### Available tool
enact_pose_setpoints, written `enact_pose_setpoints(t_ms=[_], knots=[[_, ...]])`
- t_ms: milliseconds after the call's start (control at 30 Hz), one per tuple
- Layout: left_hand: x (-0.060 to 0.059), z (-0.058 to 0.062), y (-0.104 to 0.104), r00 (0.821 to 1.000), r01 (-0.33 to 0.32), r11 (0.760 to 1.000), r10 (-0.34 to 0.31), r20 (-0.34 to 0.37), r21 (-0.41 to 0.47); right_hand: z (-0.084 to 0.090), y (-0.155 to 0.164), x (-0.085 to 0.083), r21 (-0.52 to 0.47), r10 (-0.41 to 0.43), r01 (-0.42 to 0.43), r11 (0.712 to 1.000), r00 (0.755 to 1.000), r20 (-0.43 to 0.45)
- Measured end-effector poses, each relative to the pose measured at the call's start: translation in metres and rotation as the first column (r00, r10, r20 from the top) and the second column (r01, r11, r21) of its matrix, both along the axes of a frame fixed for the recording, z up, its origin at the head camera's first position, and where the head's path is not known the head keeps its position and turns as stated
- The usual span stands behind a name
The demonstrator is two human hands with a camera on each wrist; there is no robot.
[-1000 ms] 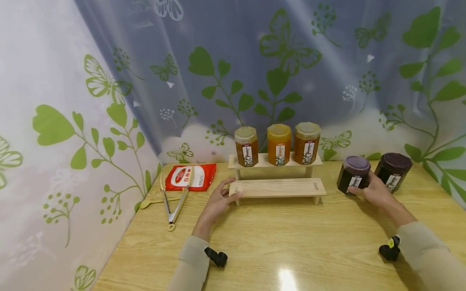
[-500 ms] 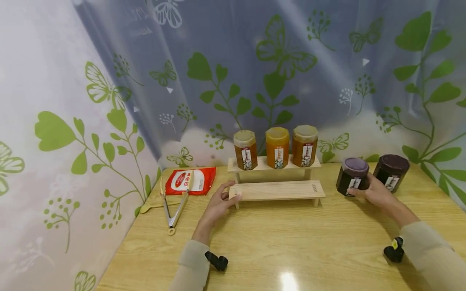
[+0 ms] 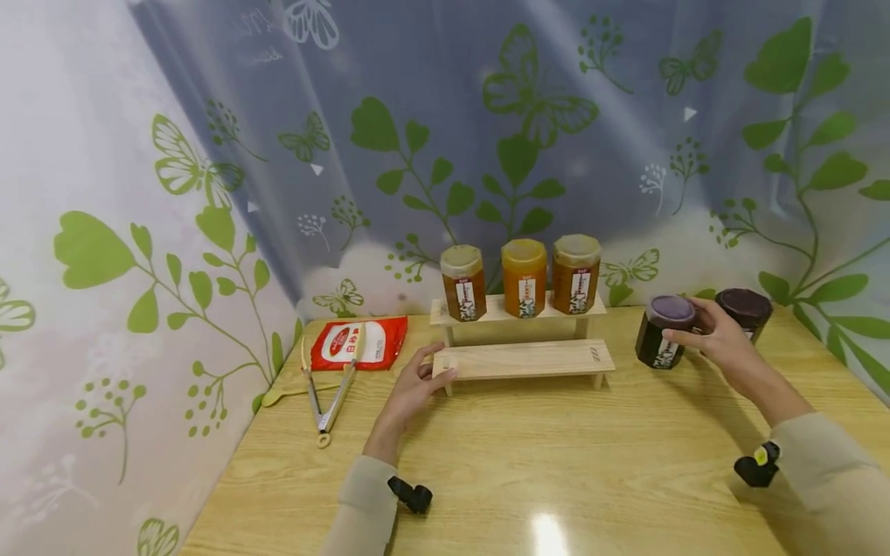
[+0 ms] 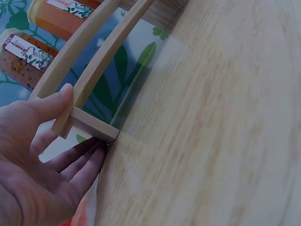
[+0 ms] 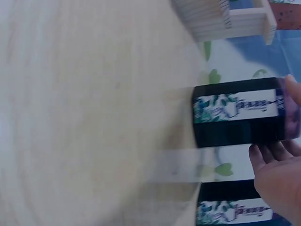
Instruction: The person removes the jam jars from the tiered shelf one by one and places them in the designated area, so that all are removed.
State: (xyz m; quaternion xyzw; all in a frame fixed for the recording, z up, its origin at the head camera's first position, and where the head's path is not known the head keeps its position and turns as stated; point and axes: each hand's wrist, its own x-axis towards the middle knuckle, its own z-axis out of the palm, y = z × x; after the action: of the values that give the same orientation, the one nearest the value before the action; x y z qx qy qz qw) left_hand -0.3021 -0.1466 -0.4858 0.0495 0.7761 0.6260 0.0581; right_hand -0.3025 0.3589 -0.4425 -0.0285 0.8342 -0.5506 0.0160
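Three amber jars [image 3: 523, 267], two dark jars [image 3: 659, 333]

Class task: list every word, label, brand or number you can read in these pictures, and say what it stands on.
None can be read.
Red packet: white label with red marks, too small.
Three amber jars on the wooden shelf: labels too small.
Dark jar at the right hand: label blurred.
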Motion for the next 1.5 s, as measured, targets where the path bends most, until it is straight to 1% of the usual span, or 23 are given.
enact_pose_setpoints(t_ms=[100,200,400,500,667,767,867,1067,1267,1367,1500], knots=[[0.0,0.0,-0.001,1.0,0.0,1.0,0.0,0.001,-0.008,0.009,-0.002,0.001,-0.016,-0.007,0.007,1.0,1.0,-0.015],[-0.001,-0.001,-0.001,1.0,-0.002,1.0,0.002,0.002,-0.01,0.015,-0.004,0.001,-0.009,-0.018,0.017,1.0,0.999,-0.042],[-0.004,-0.002,-0.001,1.0,-0.006,1.0,0.006,0.009,-0.008,0.024,-0.01,0.002,0.005,-0.038,0.039,0.999,0.992,-0.12],[-0.003,-0.002,0.0,1.0,-0.002,1.0,0.002,0.011,-0.005,0.024,-0.014,0.005,0.023,-0.037,0.042,0.999,0.984,-0.175],[-0.003,-0.002,-0.001,1.0,0.009,1.0,-0.009,0.006,0.0,0.026,-0.027,0.008,0.081,-0.029,0.053,0.995,0.961,-0.275],[-0.003,-0.002,-0.002,1.0,0.009,1.0,-0.009,0.007,0.004,0.029,-0.035,0.006,0.116,-0.014,0.051,0.992,0.953,-0.303],[-0.003,-0.002,-0.002,1.0,0.005,1.0,-0.005,0.008,0.004,0.03,-0.044,0.004,0.129,0.008,0.032,0.991,0.953,-0.302],[-0.001,0.0,-0.001,1.0,0.009,1.0,-0.009,0.005,0.023,0.032,-0.062,-0.001,0.11,0.048,-0.017,0.994,0.956,-0.289],[0.001,0.001,0.0,1.0,0.003,1.0,-0.003,0.005,0.02,0.032,-0.079,-0.009,0.08,0.095,-0.073,0.994,0.947,-0.306],[0.001,0.001,0.0,1.0,0.0,1.0,0.0,0.005,0.015,0.032,-0.087,-0.014,0.06,0.096,-0.082,0.995,0.953,-0.287],[0.001,0.001,0.0,1.0,-0.003,1.0,0.003,0.003,0.01,0.035,-0.1,-0.019,0.017,0.088,-0.086,0.996,0.97,-0.229]])
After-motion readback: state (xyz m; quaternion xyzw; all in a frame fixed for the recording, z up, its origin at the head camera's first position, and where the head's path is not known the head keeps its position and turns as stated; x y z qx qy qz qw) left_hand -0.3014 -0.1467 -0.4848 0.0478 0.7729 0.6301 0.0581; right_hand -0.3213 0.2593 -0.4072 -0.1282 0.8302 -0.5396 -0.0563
